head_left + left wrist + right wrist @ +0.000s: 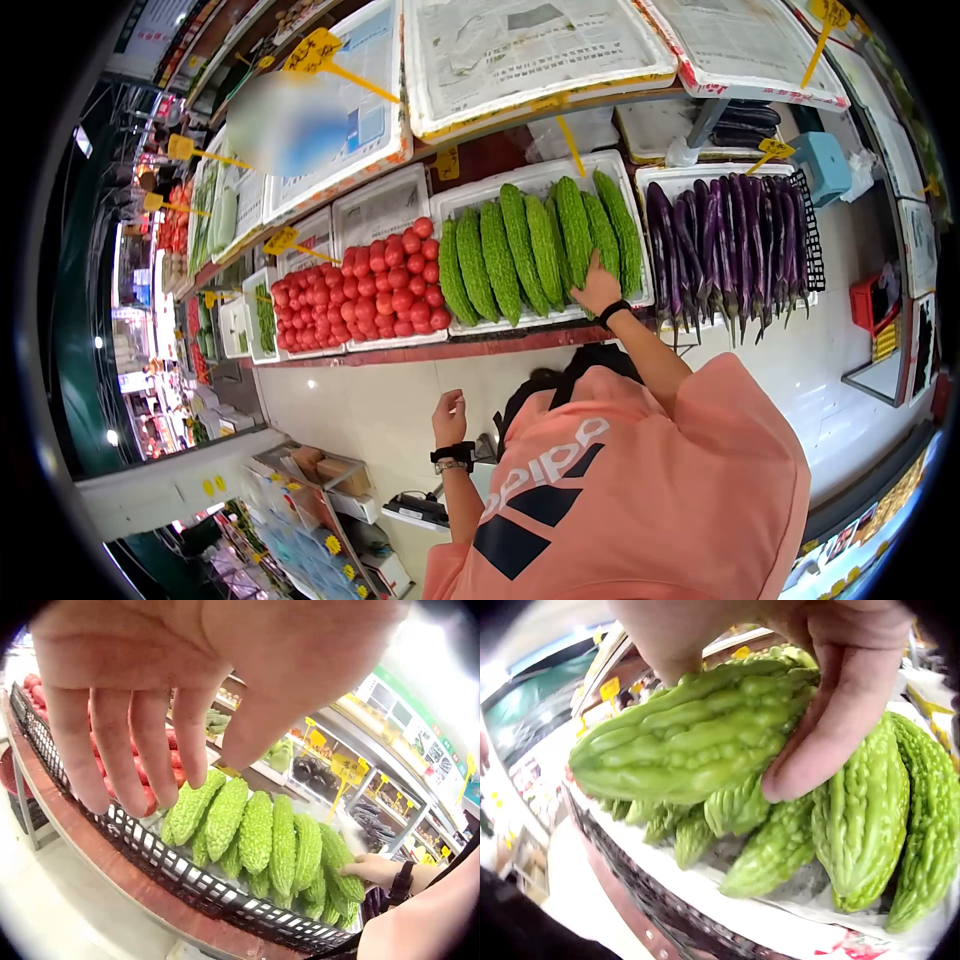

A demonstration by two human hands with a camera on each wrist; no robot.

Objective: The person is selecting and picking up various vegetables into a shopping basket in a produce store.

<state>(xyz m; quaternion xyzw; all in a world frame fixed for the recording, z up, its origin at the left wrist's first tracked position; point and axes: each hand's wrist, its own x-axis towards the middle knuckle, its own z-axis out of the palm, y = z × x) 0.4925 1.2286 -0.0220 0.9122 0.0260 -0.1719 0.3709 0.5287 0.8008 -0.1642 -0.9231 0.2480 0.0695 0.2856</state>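
My right hand point(599, 289) reaches into a white foam box point(648, 290) of green bitter melons point(515, 250). In the right wrist view its thumb and fingers grip one bitter melon point(690, 742) from both sides, with other melons lying under and beside it. My left hand point(449, 419) hangs in front of the stall, over the floor, holding nothing. Its fingers point(154, 750) hang loosely, with tomatoes point(172, 750) and bitter melons behind them in the left wrist view.
Red tomatoes point(385, 285) lie left of the melons, purple eggplants point(735, 240) to the right. A black plastic basket edge point(195, 881) runs along the front. Newspaper-lined boxes point(540, 50) sit on the shelf above, with yellow price tags point(312, 52) sticking out.
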